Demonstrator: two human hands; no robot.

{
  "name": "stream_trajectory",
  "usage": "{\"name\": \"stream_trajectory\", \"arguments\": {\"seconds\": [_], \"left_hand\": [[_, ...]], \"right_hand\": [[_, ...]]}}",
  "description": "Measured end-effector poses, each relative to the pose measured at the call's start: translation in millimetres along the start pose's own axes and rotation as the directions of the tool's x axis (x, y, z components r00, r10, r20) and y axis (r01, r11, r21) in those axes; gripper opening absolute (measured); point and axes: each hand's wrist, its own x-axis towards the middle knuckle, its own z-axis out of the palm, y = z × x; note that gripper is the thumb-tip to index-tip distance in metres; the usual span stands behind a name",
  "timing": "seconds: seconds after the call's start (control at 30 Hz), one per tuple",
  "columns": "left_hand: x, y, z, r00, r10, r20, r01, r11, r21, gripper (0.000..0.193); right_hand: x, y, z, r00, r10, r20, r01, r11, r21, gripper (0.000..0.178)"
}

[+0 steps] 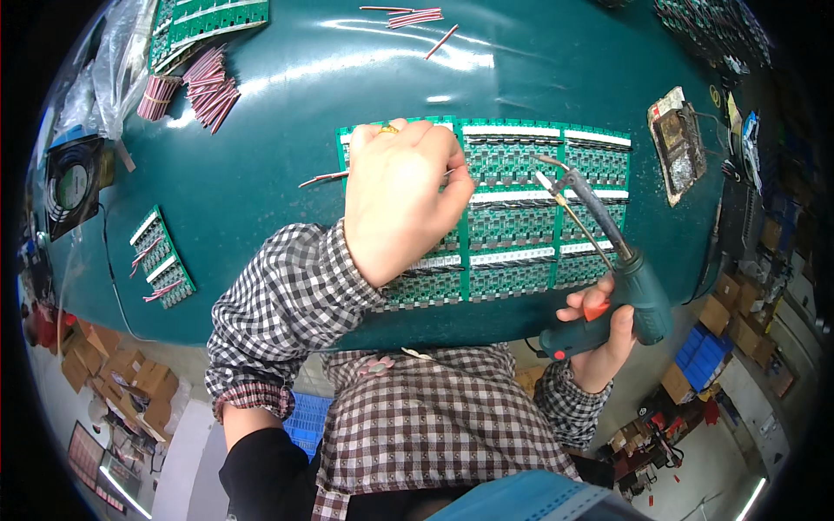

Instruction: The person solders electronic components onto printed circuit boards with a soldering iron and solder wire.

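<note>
My left hand (407, 191) is closed in a pinch over the left part of a green circuit board panel (511, 208). Thin red-and-white wires (323, 179) stick out on its left side, and a short bit of wire shows at the fingertips. My right hand (604, 334) grips a dark green soldering gun (643, 300) with a red trigger. The gun's tip and thin feed tube point up and left, above the right part of the panel. White connector strips run across the panel in rows. My left hand hides part of it.
Bundled red-and-white wires (208, 87) lie at the far left beside stacked green boards (217, 22). Loose wires (415, 17) lie at the back. A small board strip (162, 260) and a black fan (74, 187) are at left. A dirty soldering tray (678, 143) sits at right.
</note>
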Motion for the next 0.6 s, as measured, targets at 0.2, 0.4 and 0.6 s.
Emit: {"name": "stream_trajectory", "arguments": {"seconds": [0.2,0.4,0.6], "left_hand": [[-18.3,27.5,-19.5,0.982,0.12,-0.147,-0.106,0.989,0.1,0.02],[-33.3,53.8,-12.1,0.825,-0.364,0.432,0.473,0.029,-0.88,0.017],[-34.4,48.8,-9.4,0.779,-0.364,0.511,0.453,-0.238,-0.859,0.014]], "right_hand": [[-1.2,-8.6,-10.3,0.998,0.046,0.049,-0.046,0.999,0.007,0.041],[-5.3,-1.1,-5.4,0.982,0.047,0.184,-0.066,0.993,0.098,0.044],[-15.2,7.2,2.8,0.988,0.043,0.151,-0.064,0.988,0.138,0.044]]}}
